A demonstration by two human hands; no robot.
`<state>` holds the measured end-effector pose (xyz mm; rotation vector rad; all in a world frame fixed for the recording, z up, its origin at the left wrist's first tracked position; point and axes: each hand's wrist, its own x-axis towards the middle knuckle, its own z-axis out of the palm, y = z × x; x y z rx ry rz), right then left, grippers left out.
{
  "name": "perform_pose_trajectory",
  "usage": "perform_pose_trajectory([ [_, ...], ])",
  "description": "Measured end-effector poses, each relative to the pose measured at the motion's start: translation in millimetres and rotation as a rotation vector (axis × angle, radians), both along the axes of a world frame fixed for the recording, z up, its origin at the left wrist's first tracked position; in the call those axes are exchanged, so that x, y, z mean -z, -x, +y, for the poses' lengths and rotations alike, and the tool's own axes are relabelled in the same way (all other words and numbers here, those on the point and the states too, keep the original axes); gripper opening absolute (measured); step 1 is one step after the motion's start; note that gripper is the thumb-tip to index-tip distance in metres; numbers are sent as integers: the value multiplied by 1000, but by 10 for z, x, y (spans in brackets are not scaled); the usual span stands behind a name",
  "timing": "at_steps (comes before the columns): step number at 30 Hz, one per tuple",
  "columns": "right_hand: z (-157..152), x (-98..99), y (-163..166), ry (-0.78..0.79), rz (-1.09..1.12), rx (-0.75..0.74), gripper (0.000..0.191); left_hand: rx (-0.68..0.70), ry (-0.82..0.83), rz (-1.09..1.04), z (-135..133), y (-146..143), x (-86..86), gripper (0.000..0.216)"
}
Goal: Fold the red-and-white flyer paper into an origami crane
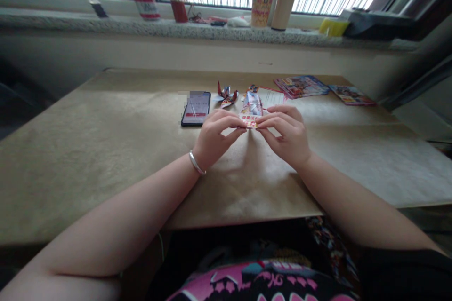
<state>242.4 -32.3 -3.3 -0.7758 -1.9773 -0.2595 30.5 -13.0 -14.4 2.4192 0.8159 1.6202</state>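
Thumb and fingertips of my left hand (221, 134) pinch the near left edge of a small printed packet (251, 116) with red lettering. On the opposite corner, my right hand (286, 129) pinches it too. The packet is held just above the table, its far part shiny and pictured. Whether it is sealed I cannot tell. Left of it lies a phone (197, 107) with a lit screen. Crumpled, torn wrappers (227, 95) sit between phone and packet. Behind my right fingers is a red-edged printed sheet (271, 97), partly covered.
Colourful printed packs (302, 86) lie at the table's back right, with another flat pack (352, 95) beside them. On the windowsill (212, 33) stand a red can (144, 0), a red bottle (179, 8), a patterned cup (263, 2) and a yellow item (334, 27). The table's front edge is near my body.
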Motion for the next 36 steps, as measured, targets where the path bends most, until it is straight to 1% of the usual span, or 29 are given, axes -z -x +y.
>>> perform_pose_trajectory([
  [4,-8,-4,10,10,-7,-17,7,13,-4,-24,7,-3,14,8],
  [8,5,3,17,75,25,-28,8,57,52,-55,28,4,31,10],
  [12,-6,-8,28,79,31,-29,6,72,96,-67,46,7,45,12],
  [14,-19,-18,32,71,12,-4,6,46,66,-24,45,3,47,11],
  [17,-34,-24,37,49,-64,19,5,-37,-53,89,33,-10,42,11],
  [20,-37,-14,47,25,-118,26,3,-79,-154,170,20,-21,34,11],
  [22,-33,-4,57,27,-110,30,3,-96,-170,187,16,-24,27,11],
  [25,-19,7,65,39,-62,24,3,-120,-149,188,19,-22,17,13],
  [28,-4,7,62,18,-24,20,3,-126,-150,173,30,-21,17,13],
  [32,-11,-1,61,7,-63,27,2,-135,-185,190,37,-20,29,12],
  [36,-41,0,66,38,-118,54,2,-146,-262,282,21,-12,22,8],
])
